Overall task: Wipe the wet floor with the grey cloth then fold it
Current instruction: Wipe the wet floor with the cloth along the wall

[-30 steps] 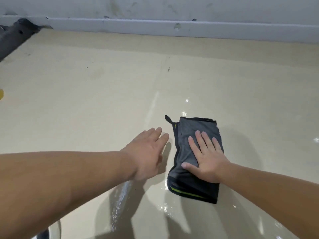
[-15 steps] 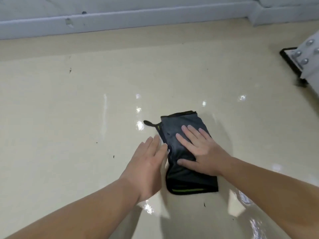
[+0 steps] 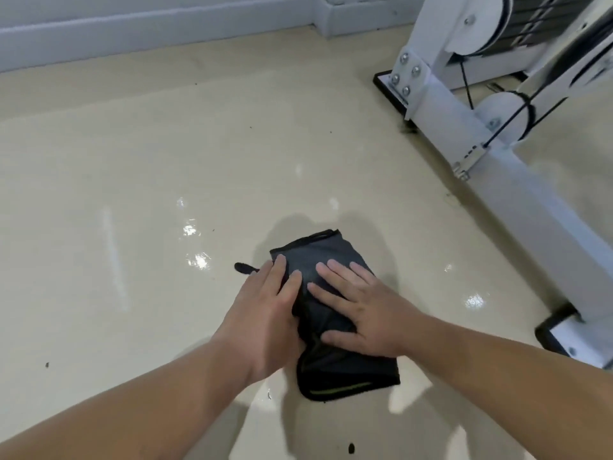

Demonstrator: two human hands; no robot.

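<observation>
Grey cloth (black-edged, yellow-green stripe) on glossy beige floor; white machine frame.

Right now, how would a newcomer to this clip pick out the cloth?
Start at the white machine frame on the right of the beige floor. Left of its base, both hands press on the grey cloth, folded. It is the only dark fabric, with a yellow-green stripe near its closest edge.

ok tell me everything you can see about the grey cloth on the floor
The grey cloth is dark grey with black trimmed edges, a thin yellow-green stripe along its near edge and a small black loop at its far left corner. It looks like soft microfibre, folded into a thick rectangle lying flat on the glossy wet floor. The left hand lies along its left edge and the right hand presses flat on top.
</observation>
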